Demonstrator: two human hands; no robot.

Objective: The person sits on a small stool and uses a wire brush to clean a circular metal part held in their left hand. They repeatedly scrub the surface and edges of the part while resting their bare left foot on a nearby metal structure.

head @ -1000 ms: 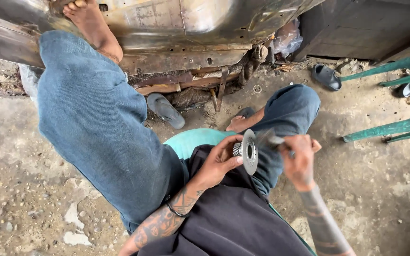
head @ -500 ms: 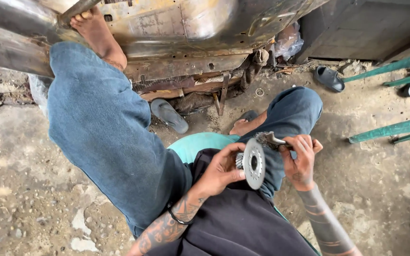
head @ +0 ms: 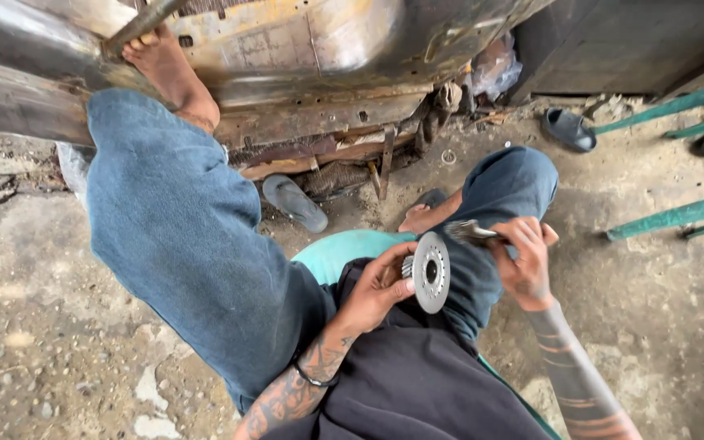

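Toothed steel gear disc (head: 431, 271) gripped in left hand (head: 376, 289), right hand (head: 523, 261) clutching wire brush (head: 468, 233) — bristles at its rim

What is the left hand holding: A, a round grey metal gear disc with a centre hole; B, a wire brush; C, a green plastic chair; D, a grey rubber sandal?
A: the left hand grips the round grey metal gear disc by its toothed hub.

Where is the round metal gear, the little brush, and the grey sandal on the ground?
Round metal gear (head: 432, 271), head view, on its flat face beside the centre hole.
Little brush (head: 466, 231), head view, on its bristle end.
Grey sandal (head: 295, 204), head view, on its sole.
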